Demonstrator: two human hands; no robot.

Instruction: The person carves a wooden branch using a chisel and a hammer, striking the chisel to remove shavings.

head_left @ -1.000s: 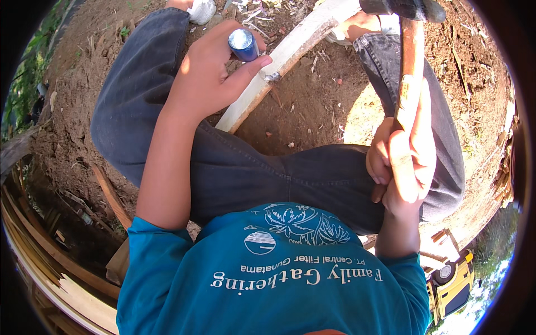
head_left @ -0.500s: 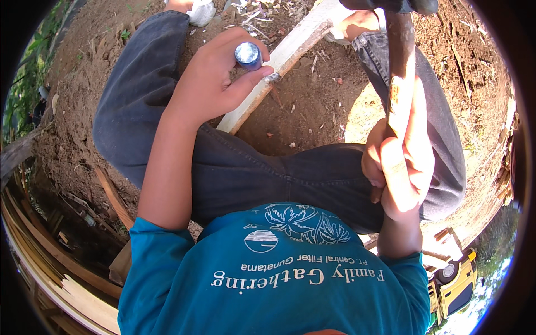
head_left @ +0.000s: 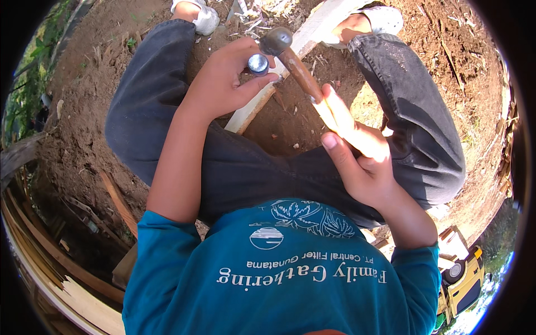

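My left hand [head_left: 223,81] is closed around an upright chisel [head_left: 258,65], whose round, shiny end with a blue rim points up at me. The blade is hidden beneath the hand. Under it runs a pale length of timber [head_left: 251,113], lying slantwise on the ground between my legs, with a notch or mark by my thumb. My right hand [head_left: 365,162] grips the wooden handle of a hammer [head_left: 304,78]. The dark hammer head is just above and beside the chisel's end, close to my left fingers; whether they touch I cannot tell.
My bent legs in dark jeans [head_left: 405,106] flank the timber. Wood shavings [head_left: 257,25] litter the brown soil at the far side. Stacked planks [head_left: 67,273] lie at the lower left, a loose stick [head_left: 118,201] near them. A yellow truck [head_left: 464,287] stands at the lower right.
The hammer has swung from raised at the far right down and left to the chisel's end. My right hand has moved left with it; my left hand stays on the chisel.
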